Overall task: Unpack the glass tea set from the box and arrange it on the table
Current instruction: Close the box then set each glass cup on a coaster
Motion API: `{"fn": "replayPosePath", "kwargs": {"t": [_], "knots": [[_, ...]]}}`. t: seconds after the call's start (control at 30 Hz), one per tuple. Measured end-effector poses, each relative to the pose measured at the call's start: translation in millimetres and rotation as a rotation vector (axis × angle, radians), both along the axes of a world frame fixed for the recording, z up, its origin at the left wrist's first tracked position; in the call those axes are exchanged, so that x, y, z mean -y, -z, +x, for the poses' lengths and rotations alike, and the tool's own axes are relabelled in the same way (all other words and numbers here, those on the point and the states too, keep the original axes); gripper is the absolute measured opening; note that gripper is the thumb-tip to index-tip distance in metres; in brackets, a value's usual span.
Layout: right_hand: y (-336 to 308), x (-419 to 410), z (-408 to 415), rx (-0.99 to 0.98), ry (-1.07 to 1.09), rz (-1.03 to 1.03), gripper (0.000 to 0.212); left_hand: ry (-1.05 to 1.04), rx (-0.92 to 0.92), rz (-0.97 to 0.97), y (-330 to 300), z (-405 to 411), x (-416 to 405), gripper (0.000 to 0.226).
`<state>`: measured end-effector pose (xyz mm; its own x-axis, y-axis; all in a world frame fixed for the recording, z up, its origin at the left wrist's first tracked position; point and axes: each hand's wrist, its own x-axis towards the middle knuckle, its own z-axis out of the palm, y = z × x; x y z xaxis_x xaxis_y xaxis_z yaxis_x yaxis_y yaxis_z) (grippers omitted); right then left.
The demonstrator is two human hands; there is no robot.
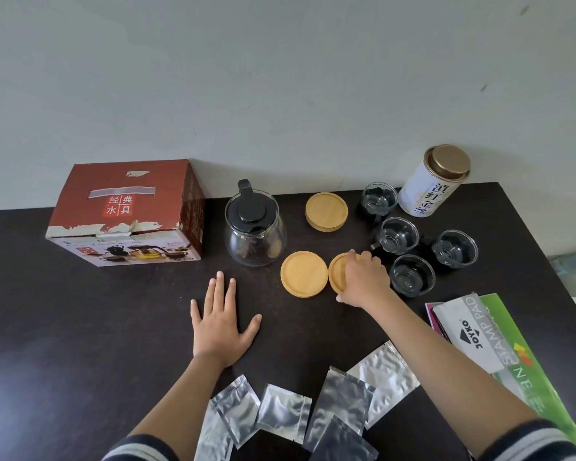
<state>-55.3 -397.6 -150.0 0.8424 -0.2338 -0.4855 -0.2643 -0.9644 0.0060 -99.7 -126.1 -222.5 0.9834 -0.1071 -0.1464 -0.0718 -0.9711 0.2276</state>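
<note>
The red tea set box (127, 214) stands closed at the back left of the dark table (80, 327). To its right is the glass teapot (255, 229) with a black lid. Several glass cups (398, 236) stand at the right. A stack of bamboo coasters (326, 211) sits behind two single coasters; one coaster (304, 273) lies free, and my right hand (363, 277) rests on top of the other coaster (338, 271), fingers curled over its rim. My left hand (222, 319) lies flat on the table, fingers spread, holding nothing.
A white tea tin with a gold lid (434, 181) stands at the back right. Several silver foil pouches (313, 407) lie at the near edge. A stamp pad box (469, 331) and green paper (526, 377) sit at the right. A wall rises behind the table.
</note>
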Motion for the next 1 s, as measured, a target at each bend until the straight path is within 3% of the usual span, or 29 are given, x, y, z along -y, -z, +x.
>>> {"fn": "replayPosePath", "kwargs": {"t": [0.47,0.63,0.77,0.87,1.0], "knots": [[9.8,-21.5,-20.2,0.206,-0.06,0.164,0.101,-0.025,-0.015,-0.042,-4.7,0.7,1.3,0.095],[-11.2,-55.8,6.7,0.335,-0.036,0.602,0.09,-0.174,0.098,-0.335,-28.0,26.1,16.1,0.098],[-19.2,-77.2,43.4,0.311,0.195,0.973,0.095,-0.261,0.101,-0.595,-56.0,63.1,29.6,0.108],[-13.2,-78.3,64.3,0.278,0.208,1.073,0.1,-0.281,0.037,-0.66,-67.3,85.0,33.6,0.112],[-8.1,-76.3,74.1,0.292,0.132,1.084,0.088,-0.278,0.027,-0.649,-67.5,97.0,30.5,0.106]]}}
